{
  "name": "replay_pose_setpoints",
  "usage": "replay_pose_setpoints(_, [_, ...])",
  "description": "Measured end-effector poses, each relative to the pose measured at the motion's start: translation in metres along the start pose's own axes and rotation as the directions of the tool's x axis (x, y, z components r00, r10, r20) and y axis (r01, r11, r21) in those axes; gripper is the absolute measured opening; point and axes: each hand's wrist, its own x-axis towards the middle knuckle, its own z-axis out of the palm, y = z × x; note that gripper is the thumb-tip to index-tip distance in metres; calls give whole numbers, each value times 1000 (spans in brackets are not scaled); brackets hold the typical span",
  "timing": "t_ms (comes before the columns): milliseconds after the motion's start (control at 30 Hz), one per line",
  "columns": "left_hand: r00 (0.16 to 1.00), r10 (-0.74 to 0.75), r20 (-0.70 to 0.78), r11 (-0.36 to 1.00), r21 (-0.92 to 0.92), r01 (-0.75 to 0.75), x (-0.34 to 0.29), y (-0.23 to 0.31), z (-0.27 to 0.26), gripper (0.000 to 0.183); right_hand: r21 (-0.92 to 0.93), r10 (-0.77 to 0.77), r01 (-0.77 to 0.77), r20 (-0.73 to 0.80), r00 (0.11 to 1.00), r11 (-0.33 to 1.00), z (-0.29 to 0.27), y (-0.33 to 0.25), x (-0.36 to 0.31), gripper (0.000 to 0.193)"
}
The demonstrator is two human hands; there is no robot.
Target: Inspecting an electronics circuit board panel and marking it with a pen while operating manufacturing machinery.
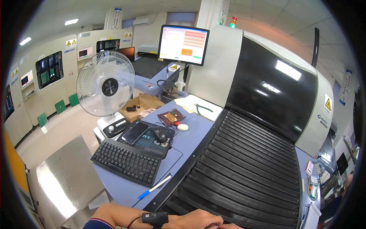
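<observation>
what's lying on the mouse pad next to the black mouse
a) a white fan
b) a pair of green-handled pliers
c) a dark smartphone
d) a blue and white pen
c: a dark smartphone lies flat on the mouse pad just left of the black mouse, while the pen lies on the desk nearer the front edge, below the keyboard.

Blue-grey desk point(198, 131), on it 1 keyboard point(126, 162), mouse pad point(149, 142), pen point(154, 187), snack packet point(171, 117), pliers point(203, 109), papers point(190, 102)
</observation>
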Motion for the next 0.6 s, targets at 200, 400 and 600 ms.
replay_pose_setpoints(200, [1000, 30, -6, 999, 14, -30, 4, 3, -4, 12, 21, 23, -23, 3, 1000, 1000, -1, -2, 2, 17])
replay_pose_setpoints(400, [1000, 15, -19, 1000, 3, -15, 3, 4, -4, 12, 28, 5, -5, 3, 1000, 1000, -1, -1, 4, 17])
replay_pose_setpoints(600, [999, 29, -26, 1000, 11, -29, 4, 3, -6, 12, 18, 5, -5, -6, 1000, 1000, 0, -2, 3, 17])
